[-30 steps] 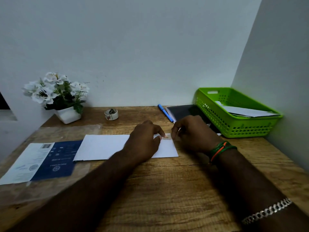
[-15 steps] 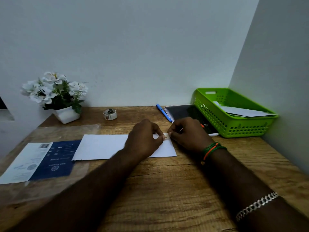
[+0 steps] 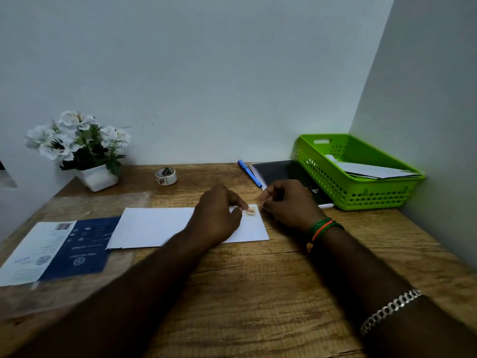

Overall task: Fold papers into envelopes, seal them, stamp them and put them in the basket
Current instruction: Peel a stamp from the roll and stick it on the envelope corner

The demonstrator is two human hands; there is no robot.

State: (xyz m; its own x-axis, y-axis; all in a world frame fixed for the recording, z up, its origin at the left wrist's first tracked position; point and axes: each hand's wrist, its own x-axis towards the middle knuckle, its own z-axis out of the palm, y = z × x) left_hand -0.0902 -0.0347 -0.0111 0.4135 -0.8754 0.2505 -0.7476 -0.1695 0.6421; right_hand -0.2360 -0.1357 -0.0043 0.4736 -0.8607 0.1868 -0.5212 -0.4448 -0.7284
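Envelope (image 3: 154, 226) lies flat on the desk (image 3: 258, 293), white and plain, its long side running left to right. Near its far right corner sits a small stamp (image 3: 251, 211). The left hand (image 3: 219, 215) rests on the envelope with its fingers curled, fingertips touching the paper just left of the stamp; whether it pinches the stamp's edge I cannot tell. The right hand (image 3: 286, 202) is just beside the envelope's right edge, fingers curled in with thumb and forefinger meeting near the stamp; what they hold, if anything, is too small to tell. The green basket (image 3: 361, 195) stands at the far right by the wall, with white papers (image 3: 371, 170) inside. A notebook (image 3: 278, 171) and blue pen (image 3: 247, 171) lie next to it. A tape roll (image 3: 166, 176) and flower pot (image 3: 96, 178) are at the back, and a blue leaflet (image 3: 62, 249) touches the envelope's left end.
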